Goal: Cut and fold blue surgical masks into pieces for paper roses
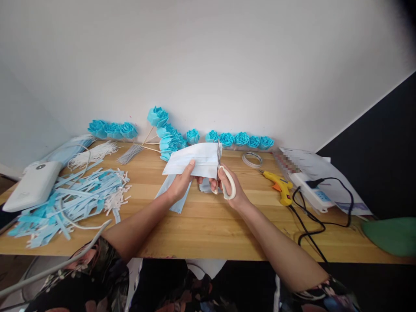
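Note:
My left hand [181,184] grips a pale blue pleated face mask [191,157], its thumb lying on top of the fabric. White-handled scissors [230,184] are in my right hand [236,190], with fingers through the loops. The blades point away from me, across the mask's right end, and a narrow edge of fabric shows to their right. Under my left hand a light blue strip of mask fabric [178,206] lies on the wooden table [208,232]. A small grey-blue piece [205,186] sits beneath the mask, partly hidden by my hands.
Blue fabric flowers [169,141] line the wall. Cut strips [87,195], white cords [94,155], wire stems [130,154] and a white power bank [34,185] occupy the left. To the right are a tape roll [252,159], yellow glue gun [280,186], power strip [312,193] and black cables.

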Motion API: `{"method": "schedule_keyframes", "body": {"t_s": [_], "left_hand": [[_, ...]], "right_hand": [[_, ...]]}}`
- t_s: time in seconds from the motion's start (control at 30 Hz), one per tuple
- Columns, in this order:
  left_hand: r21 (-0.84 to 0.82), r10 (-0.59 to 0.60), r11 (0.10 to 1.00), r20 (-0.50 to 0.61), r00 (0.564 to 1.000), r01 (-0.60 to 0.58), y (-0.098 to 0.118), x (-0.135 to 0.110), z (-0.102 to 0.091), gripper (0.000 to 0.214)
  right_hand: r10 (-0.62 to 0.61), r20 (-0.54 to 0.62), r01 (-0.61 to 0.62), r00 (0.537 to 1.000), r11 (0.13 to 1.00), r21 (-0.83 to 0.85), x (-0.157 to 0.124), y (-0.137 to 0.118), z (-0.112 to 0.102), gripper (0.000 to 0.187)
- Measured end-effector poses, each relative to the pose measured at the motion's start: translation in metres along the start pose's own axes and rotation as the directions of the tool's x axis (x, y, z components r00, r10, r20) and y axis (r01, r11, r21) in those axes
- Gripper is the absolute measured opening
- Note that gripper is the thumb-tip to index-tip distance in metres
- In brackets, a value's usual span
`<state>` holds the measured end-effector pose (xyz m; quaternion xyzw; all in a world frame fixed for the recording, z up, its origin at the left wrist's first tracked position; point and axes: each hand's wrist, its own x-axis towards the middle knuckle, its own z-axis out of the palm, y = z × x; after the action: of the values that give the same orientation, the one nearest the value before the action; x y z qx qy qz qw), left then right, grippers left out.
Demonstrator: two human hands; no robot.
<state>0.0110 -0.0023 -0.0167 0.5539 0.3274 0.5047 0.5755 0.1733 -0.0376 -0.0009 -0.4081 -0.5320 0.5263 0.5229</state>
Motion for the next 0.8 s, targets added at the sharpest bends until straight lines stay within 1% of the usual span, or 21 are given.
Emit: {"method": "schedule_keyframes", "body": {"t_s": [0.07, 0.2, 0.33, 0.8], "left_hand": [[0.008, 0.037, 0.999, 0.036, 0.999, -0.037, 0.0009, -0.0004, 0.0, 0.052], [0.01, 0.057, 0.998, 0.045, 0.997, -0.057, 0.0017, -0.0005, 0.0003, 0.053], [0.022, 0.051, 0.998, 0.031, 0.998, -0.051, 0.0012, -0.0004, 0.0005, 0.054], [0.016, 0.05, 0.999, 0.022, 0.999, -0.05, 0.0027, -0.0006, 0.0008, 0.053]], "right_hand": [[-0.008, 0.005, 0.008, 1.0, 1.0, 0.016, 0.0001, 0.0005, -0.0001, 0.046], [0.0, 0.007, 0.0, 1.0, 0.999, 0.042, -0.0002, 0.0012, 0.0007, 0.045], [0.034, 0.002, -0.034, 0.999, 0.998, 0.053, -0.0006, 0.0005, 0.0023, 0.048], [0.063, -0.035, -0.061, 0.997, 0.997, 0.055, -0.0026, -0.0034, 0.0051, 0.049]]}}
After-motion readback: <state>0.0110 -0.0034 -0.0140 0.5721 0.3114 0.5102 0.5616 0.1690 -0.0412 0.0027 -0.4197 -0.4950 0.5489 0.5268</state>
